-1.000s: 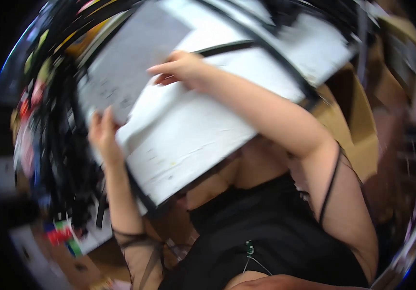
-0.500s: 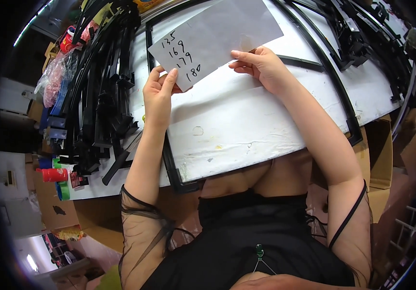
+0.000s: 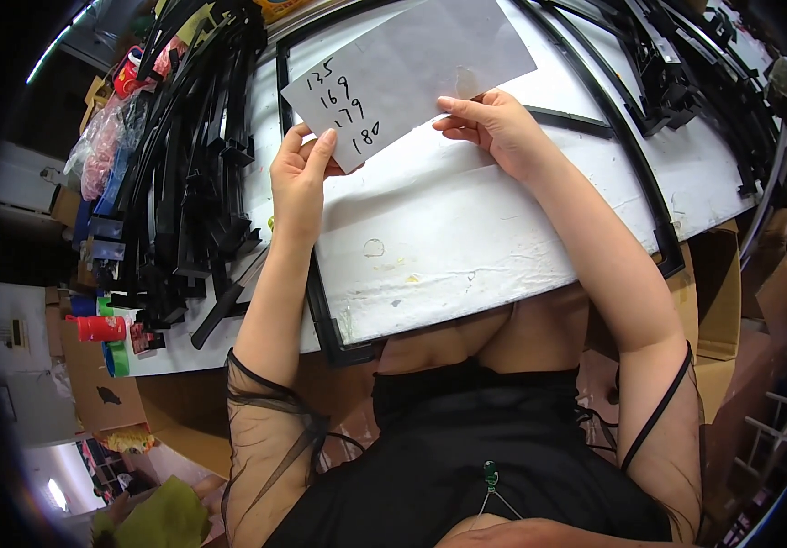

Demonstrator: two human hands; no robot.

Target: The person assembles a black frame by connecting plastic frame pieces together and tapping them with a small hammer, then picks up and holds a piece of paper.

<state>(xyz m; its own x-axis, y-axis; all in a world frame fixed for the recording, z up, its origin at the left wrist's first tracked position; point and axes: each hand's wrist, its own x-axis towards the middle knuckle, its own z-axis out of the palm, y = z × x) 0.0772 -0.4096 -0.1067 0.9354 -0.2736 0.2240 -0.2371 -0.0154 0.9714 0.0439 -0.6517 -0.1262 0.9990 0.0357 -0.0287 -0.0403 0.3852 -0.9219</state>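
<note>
Above the white table (image 3: pixel 430 237), you hold the sheet (image 3: pixel 411 68) tilted, its handwritten face toward you. Your left hand (image 3: pixel 299 178) pinches its lower left corner, thumb in front and fingers behind; your right hand (image 3: pixel 507 135) pinches the lower edge farther along, thumb on the face. Below the sheet, the black frame (image 3: pixel 327 331) lies on the table. Black strips (image 3: pixel 220 160) are heaped to your left, with a knife (image 3: pixel 217 315) near your left forearm and a red can (image 3: pixel 101 329) beyond.

L fingers (image 3: pixel 324 149), R fingers (image 3: pixel 463 108) hold gry sheet (image 3: pixel 407 78) above wht table (image 3: pixel 439 224) w/ blk frame (image 3: pixel 644 173).
</note>
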